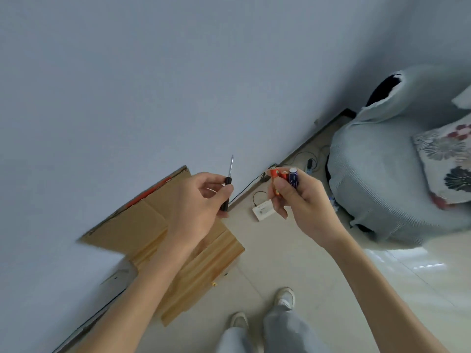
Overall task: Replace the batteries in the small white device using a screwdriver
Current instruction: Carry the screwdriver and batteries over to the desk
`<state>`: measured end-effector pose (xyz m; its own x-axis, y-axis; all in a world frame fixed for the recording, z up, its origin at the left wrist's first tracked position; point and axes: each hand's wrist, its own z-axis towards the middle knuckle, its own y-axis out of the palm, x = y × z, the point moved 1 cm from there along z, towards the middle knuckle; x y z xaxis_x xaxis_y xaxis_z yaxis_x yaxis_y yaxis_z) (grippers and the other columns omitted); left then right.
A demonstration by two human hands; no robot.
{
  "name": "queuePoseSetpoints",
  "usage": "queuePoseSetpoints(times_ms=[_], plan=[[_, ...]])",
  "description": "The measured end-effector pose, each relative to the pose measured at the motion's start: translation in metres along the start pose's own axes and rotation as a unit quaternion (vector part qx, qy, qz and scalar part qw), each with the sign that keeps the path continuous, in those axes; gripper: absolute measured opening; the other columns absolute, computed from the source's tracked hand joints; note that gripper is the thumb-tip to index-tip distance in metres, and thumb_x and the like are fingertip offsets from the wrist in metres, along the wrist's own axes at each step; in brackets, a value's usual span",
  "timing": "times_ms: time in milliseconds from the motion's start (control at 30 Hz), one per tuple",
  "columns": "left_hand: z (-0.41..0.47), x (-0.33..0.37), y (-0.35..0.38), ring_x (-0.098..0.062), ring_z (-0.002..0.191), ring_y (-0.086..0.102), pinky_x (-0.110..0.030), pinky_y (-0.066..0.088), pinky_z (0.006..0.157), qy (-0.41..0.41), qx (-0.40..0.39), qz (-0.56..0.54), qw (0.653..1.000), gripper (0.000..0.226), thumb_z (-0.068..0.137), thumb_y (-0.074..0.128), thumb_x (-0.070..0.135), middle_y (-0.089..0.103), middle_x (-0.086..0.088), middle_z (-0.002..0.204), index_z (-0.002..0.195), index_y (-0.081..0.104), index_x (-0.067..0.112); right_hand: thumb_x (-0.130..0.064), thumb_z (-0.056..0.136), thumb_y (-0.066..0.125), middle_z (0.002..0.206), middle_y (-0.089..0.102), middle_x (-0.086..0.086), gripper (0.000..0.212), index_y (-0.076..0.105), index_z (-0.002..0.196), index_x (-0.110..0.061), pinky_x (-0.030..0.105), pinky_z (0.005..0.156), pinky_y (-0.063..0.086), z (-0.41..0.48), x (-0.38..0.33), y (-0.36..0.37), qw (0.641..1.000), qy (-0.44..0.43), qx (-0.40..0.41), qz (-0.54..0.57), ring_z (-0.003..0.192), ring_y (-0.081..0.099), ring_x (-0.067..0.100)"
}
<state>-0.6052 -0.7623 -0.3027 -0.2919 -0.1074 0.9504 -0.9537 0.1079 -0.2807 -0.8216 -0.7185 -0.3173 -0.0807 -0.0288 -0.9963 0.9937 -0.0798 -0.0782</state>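
**While the device waits on the floor: tools and cells in hand**

With both arms raised in front of a pale wall, left hand (196, 200) closed around the black handle of a small screwdriver (227, 186), blade pointing up and clear of everything. Right hand (300, 197) pinching three batteries (284, 180) in a fan between thumb and fingertips: two orange, one dark blue, tops showing. Well below and between the two hands, small white device (263, 210) lying on the tiled floor (318, 276) by the skirting, a thin black wire (257, 194) looping from it; whether its cover is on or off, too small to tell. Flattened cardboard box (142, 225) leaning by the wall under the left forearm, grey-covered armchair (382, 179) to the right, two pale shoes at the bottom edge.

By the look of it, an early step: kit gathered, device not yet in hand, no screw engaged. Next move likely a crouch or reach down to the device, and a spare hand for it, so the batteries probably need setting down first. Loose round cells on smooth tile apt to roll; worth parking them against something.
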Motion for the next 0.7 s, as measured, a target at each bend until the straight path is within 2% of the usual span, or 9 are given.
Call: queuePoseSetpoints(times_ms=[33, 100, 167, 233, 400, 500, 700], plan=[[-0.001, 0.014, 0.01, -0.012, 0.073, 0.074, -0.033, 0.064, 0.056, 0.013, -0.012, 0.004, 1.0, 0.014, 0.092, 0.081, 0.014, 0.076, -0.006, 0.09, 0.106, 0.078, 0.013, -0.009, 0.112, 0.047, 0.083, 0.064, 0.024, 0.019, 0.061, 0.107, 0.001, 0.05, 0.056, 0.043, -0.007, -0.009, -0.014, 1.0, -0.007, 0.011, 0.003, 0.058, 0.052, 0.037], [-0.002, 0.042, 0.034, -0.016, 0.07, 0.075, -0.04, 0.066, 0.058, 0.038, -0.038, 0.01, 0.999, 0.014, 0.092, 0.082, 0.015, 0.077, -0.003, 0.087, 0.105, 0.079, 0.014, -0.005, 0.111, 0.046, 0.083, 0.065, 0.017, 0.018, 0.061, 0.114, 0.004, 0.044, 0.056, 0.045, -0.022, -0.025, -0.044, 0.999, -0.018, 0.042, 0.021, 0.06, 0.053, 0.033], [-0.004, 0.069, 0.063, -0.02, 0.068, 0.076, -0.041, 0.066, 0.058, 0.062, -0.072, 0.017, 0.995, 0.012, 0.091, 0.083, 0.014, 0.077, -0.001, 0.082, 0.102, 0.08, 0.015, -0.001, 0.111, 0.046, 0.083, 0.064, 0.013, 0.02, 0.061, 0.121, 0.005, 0.036, 0.056, 0.046, -0.038, -0.038, -0.077, 0.996, -0.031, 0.073, 0.036, 0.06, 0.053, 0.027], [-0.008, 0.095, 0.099, -0.019, 0.069, 0.075, -0.039, 0.066, 0.057, 0.089, -0.101, 0.02, 0.991, 0.011, 0.091, 0.083, 0.013, 0.077, -0.001, 0.08, 0.101, 0.08, 0.015, -0.001, 0.111, 0.046, 0.084, 0.065, 0.013, 0.019, 0.061, 0.121, 0.005, 0.032, 0.055, 0.044, -0.055, -0.048, -0.114, 0.993, -0.045, 0.099, 0.038, 0.061, 0.053, 0.028], [-0.025, 0.156, 0.204, -0.022, 0.063, 0.076, -0.03, 0.063, 0.056, 0.142, -0.178, 0.026, 0.973, 0.01, 0.092, 0.081, 0.014, 0.078, -0.003, 0.083, 0.101, 0.079, 0.014, -0.003, 0.11, 0.048, 0.085, 0.064, 0.017, 0.015, 0.058, 0.117, 0.005, 0.037, 0.056, 0.043, -0.098, -0.068, -0.215, 0.984, -0.072, 0.159, 0.036, 0.056, 0.047, 0.034], [-0.039, 0.191, 0.281, -0.019, 0.07, 0.076, -0.035, 0.064, 0.056, 0.163, -0.23, 0.013, 0.959, 0.011, 0.091, 0.082, 0.013, 0.078, -0.002, 0.084, 0.101, 0.079, 0.014, -0.005, 0.109, 0.048, 0.088, 0.062, 0.024, 0.016, 0.058, 0.118, 0.005, 0.039, 0.055, 0.044, -0.129, -0.079, -0.285, 0.977, -0.088, 0.194, 0.029, 0.056, 0.045, 0.047], [-0.079, 0.243, 0.43, -0.022, 0.075, 0.077, -0.032, 0.064, 0.054, 0.207, -0.33, 0.013, 0.921, 0.012, 0.091, 0.082, 0.013, 0.079, -0.005, 0.088, 0.102, 0.079, 0.016, -0.009, 0.108, 0.051, 0.087, 0.064, 0.015, 0.019, 0.059, 0.118, 0.005, 0.036, 0.052, 0.045, -0.191, -0.085, -0.41, 0.957, -0.095, 0.274, 0.011, 0.057, 0.044, 0.051]])
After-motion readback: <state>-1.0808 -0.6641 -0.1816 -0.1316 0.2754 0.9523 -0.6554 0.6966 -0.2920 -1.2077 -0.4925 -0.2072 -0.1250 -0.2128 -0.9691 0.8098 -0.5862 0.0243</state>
